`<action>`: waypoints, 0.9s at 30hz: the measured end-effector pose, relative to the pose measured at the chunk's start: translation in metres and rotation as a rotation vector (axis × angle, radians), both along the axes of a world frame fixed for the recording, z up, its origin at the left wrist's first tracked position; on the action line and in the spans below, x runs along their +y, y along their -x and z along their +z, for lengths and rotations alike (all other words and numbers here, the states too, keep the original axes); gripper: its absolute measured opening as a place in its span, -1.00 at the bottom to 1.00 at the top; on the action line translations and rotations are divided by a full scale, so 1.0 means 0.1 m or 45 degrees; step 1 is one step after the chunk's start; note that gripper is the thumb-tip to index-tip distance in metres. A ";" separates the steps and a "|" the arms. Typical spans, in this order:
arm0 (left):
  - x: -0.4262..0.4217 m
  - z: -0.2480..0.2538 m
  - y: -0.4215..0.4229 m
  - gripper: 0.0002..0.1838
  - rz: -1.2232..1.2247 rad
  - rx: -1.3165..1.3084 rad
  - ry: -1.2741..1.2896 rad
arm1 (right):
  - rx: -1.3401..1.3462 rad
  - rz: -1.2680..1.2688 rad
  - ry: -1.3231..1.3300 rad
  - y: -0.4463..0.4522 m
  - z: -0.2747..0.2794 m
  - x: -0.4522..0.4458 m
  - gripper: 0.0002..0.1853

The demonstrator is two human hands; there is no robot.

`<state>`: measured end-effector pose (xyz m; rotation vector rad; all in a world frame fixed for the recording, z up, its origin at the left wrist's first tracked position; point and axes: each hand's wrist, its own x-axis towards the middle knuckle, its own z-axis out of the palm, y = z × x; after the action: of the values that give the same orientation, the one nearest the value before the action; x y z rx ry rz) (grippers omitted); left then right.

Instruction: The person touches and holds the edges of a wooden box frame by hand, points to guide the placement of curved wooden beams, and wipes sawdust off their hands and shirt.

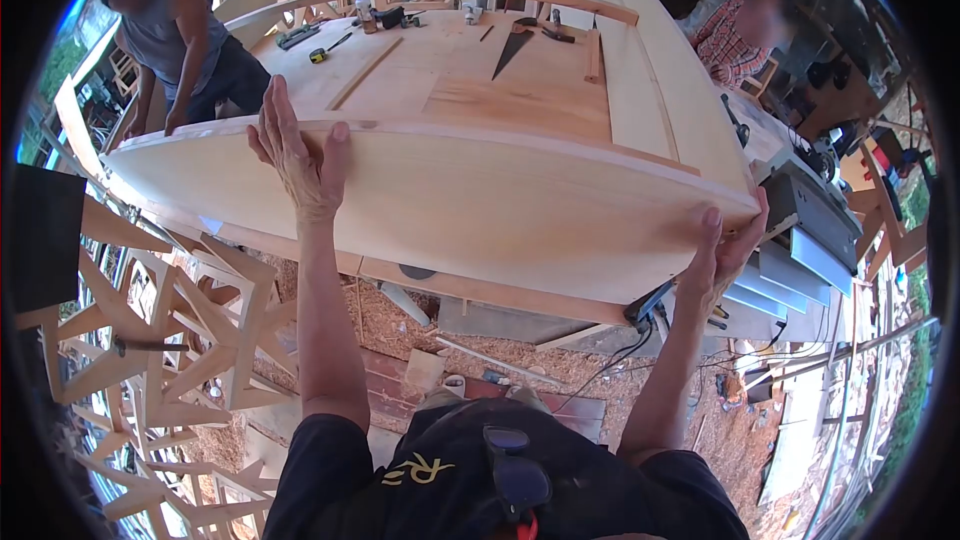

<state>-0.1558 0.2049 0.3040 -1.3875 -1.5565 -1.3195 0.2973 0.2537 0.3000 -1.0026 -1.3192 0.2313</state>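
A long pale wooden panel [480, 205] stands on edge across the view, part of a large wooden frame. My left hand [300, 150] lies against the panel's upper edge left of centre, fingers apart, thumb on the near face. At the panel's right end, my right hand [725, 245] holds the corner, thumb on the near face and fingers round the end. Behind the panel, a handsaw [514, 47] and a yellow tape measure [318, 56] rest on a wooden board [400, 90].
One person [185, 40] in a grey sleeveless top touches the panel's far left end. Another person [740, 35] in a checked shirt is at the back right. Stacked wooden frames [190, 330] are at left, a machine [810, 215] at right. Cables and wood shavings cover the floor.
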 end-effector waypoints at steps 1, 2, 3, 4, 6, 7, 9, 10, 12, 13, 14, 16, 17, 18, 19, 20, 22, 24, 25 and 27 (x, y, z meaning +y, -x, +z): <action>0.00 -0.03 0.03 -0.05 0.003 0.014 -0.010 | 0.003 -0.005 -0.035 -0.02 -0.04 0.02 -0.18; 0.03 -0.01 0.05 -0.04 0.013 0.031 -0.036 | 0.011 -0.005 -0.088 -0.01 -0.05 0.09 -0.18; 0.02 0.01 0.03 -0.03 0.016 0.012 -0.031 | 0.019 0.000 -0.108 0.03 -0.03 0.10 -0.19; 0.05 0.03 0.03 -0.03 0.013 0.015 -0.050 | 0.036 -0.003 -0.111 0.04 0.00 0.13 -0.19; 0.02 -0.01 0.02 -0.03 0.013 0.010 -0.035 | 0.056 -0.004 -0.061 0.05 0.01 0.04 -0.20; 0.02 -0.01 0.03 -0.03 -0.004 -0.001 -0.034 | 0.093 -0.013 -0.027 0.09 0.03 0.02 -0.20; 0.00 -0.01 0.01 -0.04 -0.002 -0.005 -0.014 | 0.091 -0.042 0.003 0.09 0.01 0.00 -0.21; 0.01 0.01 0.00 -0.04 -0.001 -0.003 -0.023 | 0.094 -0.056 -0.001 0.10 0.02 0.03 -0.22; 0.02 0.01 0.01 -0.06 -0.005 0.006 -0.037 | 0.169 0.004 -0.041 0.13 0.02 0.06 -0.24; 0.01 0.01 0.00 -0.06 -0.011 0.007 -0.037 | 0.181 0.018 -0.044 0.12 0.00 0.07 -0.25; 0.01 0.01 0.00 -0.07 -0.017 0.007 -0.035 | 0.192 0.032 -0.045 0.11 -0.01 0.07 -0.25; 0.01 0.00 0.01 -0.07 -0.013 0.011 -0.037 | 0.168 0.010 -0.036 0.10 0.00 0.06 -0.26; 0.02 0.00 0.01 -0.07 -0.010 0.013 -0.040 | 0.157 0.000 -0.033 0.10 0.00 0.06 -0.27; 0.02 0.00 0.01 -0.07 -0.013 0.009 -0.040 | 0.151 -0.006 -0.033 0.10 0.00 0.06 -0.27; 0.02 0.01 0.00 -0.07 -0.014 0.006 -0.040 | 0.145 -0.011 -0.033 0.10 0.00 0.06 -0.27; 0.02 0.01 0.00 -0.07 -0.017 0.003 -0.039 | 0.140 -0.016 -0.032 0.10 0.00 0.06 -0.27; 0.02 0.00 0.01 -0.07 -0.015 0.006 -0.039 | 0.136 -0.023 -0.037 0.10 0.00 0.06 -0.28; 0.02 0.00 0.01 -0.08 -0.016 0.011 -0.042 | 0.135 -0.029 -0.038 0.10 0.00 0.07 -0.28; 0.03 0.00 0.01 -0.08 -0.017 0.013 -0.044 | 0.136 -0.030 -0.036 0.09 0.00 0.07 -0.28; 0.02 -0.01 0.02 -0.08 -0.013 0.019 -0.045 | 0.149 -0.015 -0.035 0.10 -0.01 0.07 -0.28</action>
<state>-0.1580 0.2067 0.3033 -1.3827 -1.5111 -1.3331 0.2876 0.2604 0.2987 -0.9591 -1.2070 0.2588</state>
